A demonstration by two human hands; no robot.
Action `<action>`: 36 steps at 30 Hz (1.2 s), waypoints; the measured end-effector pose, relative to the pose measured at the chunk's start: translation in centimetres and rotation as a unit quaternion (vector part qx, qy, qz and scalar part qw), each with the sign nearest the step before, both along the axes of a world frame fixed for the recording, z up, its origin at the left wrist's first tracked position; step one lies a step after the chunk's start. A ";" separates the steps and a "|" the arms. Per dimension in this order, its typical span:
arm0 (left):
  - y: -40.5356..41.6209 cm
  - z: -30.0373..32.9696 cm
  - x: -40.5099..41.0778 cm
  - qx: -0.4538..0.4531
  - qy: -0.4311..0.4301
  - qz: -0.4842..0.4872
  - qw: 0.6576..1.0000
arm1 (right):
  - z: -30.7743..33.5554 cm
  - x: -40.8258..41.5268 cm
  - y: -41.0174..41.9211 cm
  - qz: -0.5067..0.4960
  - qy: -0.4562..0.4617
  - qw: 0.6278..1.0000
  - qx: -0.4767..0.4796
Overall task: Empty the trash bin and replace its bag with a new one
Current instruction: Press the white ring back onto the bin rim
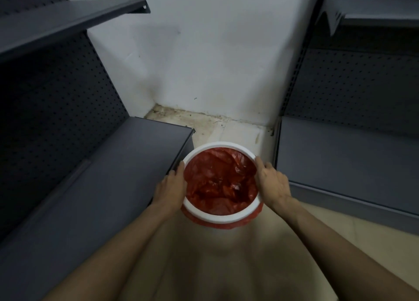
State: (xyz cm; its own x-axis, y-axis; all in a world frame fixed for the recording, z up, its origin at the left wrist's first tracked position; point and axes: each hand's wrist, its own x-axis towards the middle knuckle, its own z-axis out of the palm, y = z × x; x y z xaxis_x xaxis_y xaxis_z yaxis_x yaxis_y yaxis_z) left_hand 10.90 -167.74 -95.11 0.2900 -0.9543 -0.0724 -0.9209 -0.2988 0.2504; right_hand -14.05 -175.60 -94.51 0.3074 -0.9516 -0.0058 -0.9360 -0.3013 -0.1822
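Fingers [180, 168] of the left hand [170, 187] lie straight and close together along the outer left edge of a white rim [217, 145], tips pointing away from the camera. On the other side, the right hand [272, 182] mirrors it: its fingers, also extended and close together, lie along the outer right edge of the rim, and the thumb rests on top of it. Whether any fingertips hook under the rim cannot be told from this angle. Both bare forearms reach in from the bottom corners of the head view and converge on the bin.

Seen from directly above, the bin [223, 232] is round and white, and it sits on a pale floor [328, 255] between two dark grey shelf units. A red bag [220, 178] lines it. The bag's plastic is crumpled and glossy inside, and its top edge folds outward, showing as a red band just below the rim on the side nearest the camera. Nothing but wrinkled plastic can be made out inside the bag.

Left of the bin, the left unit [90, 187] has a wide base shelf whose corner almost touches the rim, a perforated back panel, and one more shelf higher up. The right unit [351, 155] stands just beside the right hand. Behind the bin, a white wall [215, 62] meets the floor along a stained, dirty seam.
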 end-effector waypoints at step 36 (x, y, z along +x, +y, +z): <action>-0.5 -2.2 0.5 0.030 -0.010 -0.019 0.999 | -2.2 0.6 -1.0 -0.009 0.056 0.998 0.019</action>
